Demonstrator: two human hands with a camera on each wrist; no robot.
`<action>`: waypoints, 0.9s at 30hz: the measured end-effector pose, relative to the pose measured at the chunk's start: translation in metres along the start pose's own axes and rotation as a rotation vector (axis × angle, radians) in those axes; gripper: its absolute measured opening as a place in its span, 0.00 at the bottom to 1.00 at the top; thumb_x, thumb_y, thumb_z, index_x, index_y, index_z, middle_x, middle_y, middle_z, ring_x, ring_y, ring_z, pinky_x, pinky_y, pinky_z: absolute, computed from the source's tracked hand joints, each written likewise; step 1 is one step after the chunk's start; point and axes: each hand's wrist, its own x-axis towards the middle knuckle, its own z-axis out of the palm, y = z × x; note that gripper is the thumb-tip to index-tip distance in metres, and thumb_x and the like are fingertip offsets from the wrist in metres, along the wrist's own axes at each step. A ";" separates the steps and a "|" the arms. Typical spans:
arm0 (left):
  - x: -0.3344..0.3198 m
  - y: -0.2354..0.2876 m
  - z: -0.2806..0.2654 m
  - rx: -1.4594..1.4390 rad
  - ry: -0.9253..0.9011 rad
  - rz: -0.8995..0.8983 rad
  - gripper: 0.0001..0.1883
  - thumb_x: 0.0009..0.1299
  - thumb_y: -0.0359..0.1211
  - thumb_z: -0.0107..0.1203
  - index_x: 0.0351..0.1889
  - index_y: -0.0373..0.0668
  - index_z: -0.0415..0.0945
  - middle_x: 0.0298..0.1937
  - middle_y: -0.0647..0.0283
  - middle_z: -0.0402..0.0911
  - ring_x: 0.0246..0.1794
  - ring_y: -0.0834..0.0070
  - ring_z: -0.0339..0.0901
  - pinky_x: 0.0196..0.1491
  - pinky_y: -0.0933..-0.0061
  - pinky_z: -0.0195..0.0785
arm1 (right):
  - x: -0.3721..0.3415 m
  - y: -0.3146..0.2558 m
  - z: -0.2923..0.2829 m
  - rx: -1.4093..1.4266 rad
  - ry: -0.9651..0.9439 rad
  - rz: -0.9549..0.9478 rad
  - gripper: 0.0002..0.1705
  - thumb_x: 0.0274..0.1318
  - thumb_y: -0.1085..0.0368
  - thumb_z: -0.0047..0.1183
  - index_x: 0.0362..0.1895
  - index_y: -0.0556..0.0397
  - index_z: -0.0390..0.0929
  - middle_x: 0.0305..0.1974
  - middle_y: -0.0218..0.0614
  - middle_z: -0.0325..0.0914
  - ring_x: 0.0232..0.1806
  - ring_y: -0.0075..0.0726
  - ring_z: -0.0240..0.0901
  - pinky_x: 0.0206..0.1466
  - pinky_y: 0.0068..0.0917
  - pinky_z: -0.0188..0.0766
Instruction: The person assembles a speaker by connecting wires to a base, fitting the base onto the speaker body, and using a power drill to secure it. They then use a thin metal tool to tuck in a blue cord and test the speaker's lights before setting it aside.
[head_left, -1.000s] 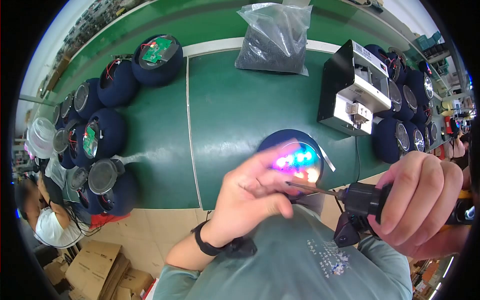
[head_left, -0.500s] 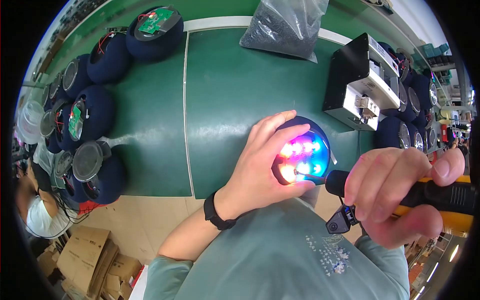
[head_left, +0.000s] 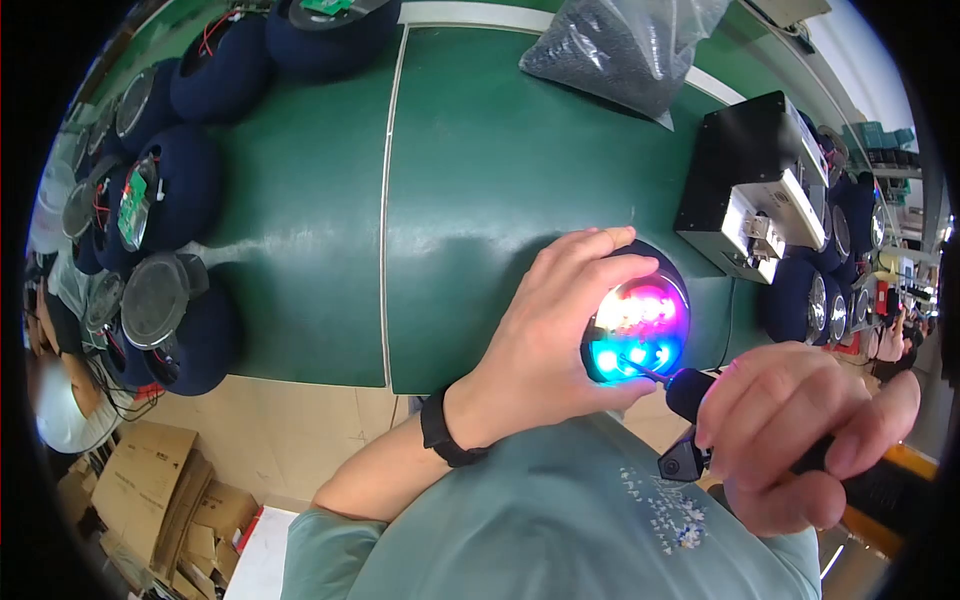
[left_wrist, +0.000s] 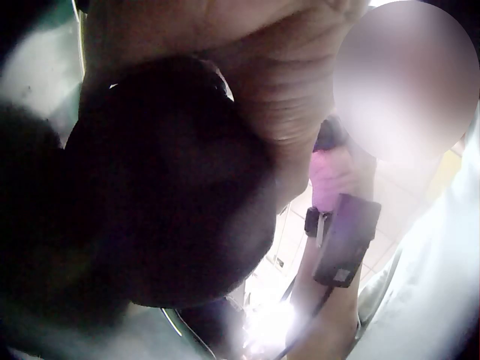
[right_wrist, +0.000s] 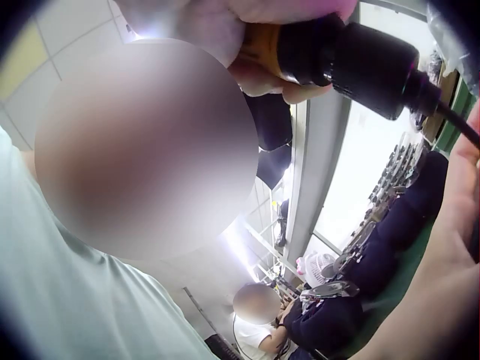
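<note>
A round, navy-covered device [head_left: 668, 262] sits at the table's front edge, its face glowing pink, white and blue. Fingers and thumb of my left hand [head_left: 540, 340] wrap around its side, the palm against it. The left wrist view shows its dark body [left_wrist: 172, 187] under that palm. My right hand [head_left: 785, 425] grips a yellow and black electric screwdriver [head_left: 890, 490]. Its thin bit meets the lower part of the lit face; glare hides any screw there. The screwdriver's black nose [right_wrist: 375, 67] and shaft also appear in the right wrist view.
Similar round navy housings [head_left: 185, 200] line the left side, some with green boards or loose discs. More housings [head_left: 795, 300] stand at the right behind a black and white machine [head_left: 740, 190]. A plastic bag of dark small parts [head_left: 620, 55] lies at the back.
My left hand has gone from raised beside the bit to wrapped around the device. The screwdriver's bit has come down onto the lit face and shifted across it. The glowing colours have changed.
</note>
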 end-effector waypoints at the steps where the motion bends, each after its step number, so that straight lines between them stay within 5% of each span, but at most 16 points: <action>1: 0.000 0.000 0.000 -0.004 0.003 -0.004 0.49 0.48 0.34 0.86 0.72 0.45 0.77 0.78 0.48 0.74 0.78 0.41 0.69 0.78 0.45 0.66 | 0.003 0.000 0.000 0.005 -0.009 0.008 0.24 0.79 0.50 0.64 0.54 0.43 0.59 0.24 0.27 0.78 0.17 0.28 0.76 0.22 0.31 0.82; 7: -0.003 -0.003 0.002 0.005 0.010 0.004 0.52 0.49 0.36 0.87 0.75 0.46 0.74 0.78 0.47 0.73 0.80 0.41 0.68 0.79 0.45 0.65 | 0.012 0.007 -0.012 0.014 -0.133 -0.015 0.24 0.78 0.53 0.65 0.55 0.43 0.60 0.22 0.26 0.79 0.17 0.28 0.79 0.22 0.30 0.82; 9: -0.002 0.000 -0.001 0.024 -0.014 0.042 0.53 0.49 0.37 0.88 0.76 0.46 0.73 0.79 0.47 0.73 0.80 0.41 0.67 0.79 0.45 0.64 | 0.022 0.014 -0.033 0.273 -0.404 0.037 0.25 0.78 0.52 0.67 0.56 0.44 0.61 0.20 0.26 0.77 0.16 0.27 0.77 0.22 0.29 0.82; 10: -0.003 0.002 -0.001 0.006 -0.010 0.004 0.53 0.50 0.38 0.88 0.76 0.46 0.72 0.79 0.47 0.72 0.81 0.40 0.67 0.80 0.45 0.63 | 0.011 0.008 -0.028 0.158 -0.124 -0.002 0.27 0.77 0.50 0.67 0.59 0.45 0.62 0.20 0.26 0.77 0.16 0.27 0.77 0.22 0.30 0.82; 13: -0.014 0.011 -0.011 -0.014 -0.005 -0.056 0.55 0.52 0.41 0.88 0.79 0.45 0.71 0.80 0.47 0.71 0.80 0.41 0.67 0.82 0.45 0.62 | 0.016 -0.005 -0.046 0.159 0.318 -0.142 0.24 0.84 0.45 0.56 0.64 0.49 0.72 0.26 0.22 0.66 0.21 0.21 0.65 0.30 0.23 0.67; 15: -0.024 0.015 -0.024 0.106 0.006 -0.083 0.53 0.53 0.40 0.89 0.78 0.43 0.73 0.79 0.49 0.73 0.80 0.48 0.71 0.79 0.51 0.68 | 0.028 -0.003 -0.084 0.099 0.483 -0.091 0.27 0.89 0.42 0.46 0.69 0.52 0.72 0.27 0.24 0.62 0.25 0.23 0.62 0.37 0.30 0.69; 16: -0.027 0.021 -0.029 0.166 0.030 -0.053 0.44 0.60 0.36 0.85 0.76 0.42 0.78 0.73 0.50 0.78 0.71 0.53 0.79 0.72 0.57 0.74 | 0.036 -0.001 -0.096 0.025 0.440 -0.083 0.24 0.89 0.46 0.49 0.68 0.52 0.72 0.28 0.23 0.60 0.26 0.22 0.62 0.39 0.32 0.66; 17: -0.030 0.024 -0.033 0.182 0.010 -0.033 0.44 0.60 0.36 0.85 0.76 0.42 0.78 0.73 0.50 0.78 0.71 0.53 0.79 0.72 0.57 0.74 | 0.036 0.002 -0.119 0.113 0.272 -0.059 0.27 0.88 0.47 0.50 0.72 0.55 0.70 0.32 0.27 0.71 0.31 0.26 0.71 0.45 0.33 0.73; 19: -0.034 0.029 -0.037 0.247 0.019 -0.070 0.31 0.65 0.29 0.80 0.68 0.40 0.86 0.62 0.54 0.84 0.57 0.61 0.85 0.61 0.64 0.81 | 0.033 -0.003 -0.101 -0.210 0.590 0.024 0.32 0.88 0.51 0.53 0.78 0.59 0.63 0.47 0.39 0.81 0.47 0.33 0.80 0.59 0.36 0.77; 20: -0.031 0.036 -0.037 0.282 0.048 -0.064 0.24 0.68 0.25 0.76 0.63 0.40 0.89 0.54 0.57 0.86 0.48 0.67 0.86 0.51 0.69 0.81 | 0.021 0.000 -0.092 -0.470 0.693 -0.014 0.34 0.86 0.53 0.56 0.80 0.61 0.60 0.57 0.43 0.79 0.55 0.37 0.78 0.64 0.38 0.75; 21: -0.030 0.039 -0.038 0.287 0.046 -0.058 0.24 0.68 0.25 0.76 0.63 0.40 0.89 0.54 0.57 0.86 0.48 0.67 0.86 0.51 0.69 0.81 | 0.000 0.008 -0.084 -0.733 0.787 -0.047 0.37 0.84 0.56 0.58 0.82 0.62 0.57 0.66 0.48 0.76 0.62 0.40 0.76 0.69 0.39 0.74; 22: -0.029 0.040 -0.041 0.327 0.004 -0.070 0.22 0.69 0.25 0.76 0.62 0.39 0.89 0.52 0.57 0.85 0.45 0.66 0.86 0.48 0.68 0.80 | -0.026 0.015 -0.078 -0.820 0.776 -0.082 0.45 0.74 0.57 0.68 0.82 0.62 0.56 0.74 0.48 0.68 0.69 0.42 0.72 0.71 0.39 0.72; 23: -0.027 0.041 -0.044 0.368 -0.034 -0.083 0.21 0.70 0.24 0.75 0.61 0.39 0.89 0.50 0.57 0.85 0.43 0.66 0.85 0.46 0.67 0.80 | -0.059 0.019 -0.074 -0.896 0.518 -0.045 0.55 0.62 0.53 0.78 0.82 0.61 0.59 0.78 0.50 0.64 0.72 0.47 0.70 0.75 0.43 0.70; 24: -0.025 0.044 -0.046 0.374 -0.029 -0.087 0.21 0.70 0.24 0.75 0.61 0.39 0.89 0.50 0.57 0.85 0.43 0.66 0.85 0.46 0.67 0.80 | -0.072 0.010 -0.055 -0.942 0.248 0.184 0.66 0.48 0.49 0.87 0.83 0.59 0.60 0.82 0.55 0.61 0.78 0.56 0.65 0.79 0.51 0.66; 27: -0.016 0.056 -0.053 0.543 -0.141 -0.014 0.19 0.69 0.23 0.73 0.58 0.38 0.89 0.46 0.57 0.81 0.40 0.61 0.82 0.43 0.63 0.78 | -0.065 0.019 -0.022 -0.938 -0.220 0.414 0.79 0.30 0.48 0.92 0.86 0.53 0.58 0.82 0.62 0.56 0.82 0.76 0.56 0.81 0.63 0.62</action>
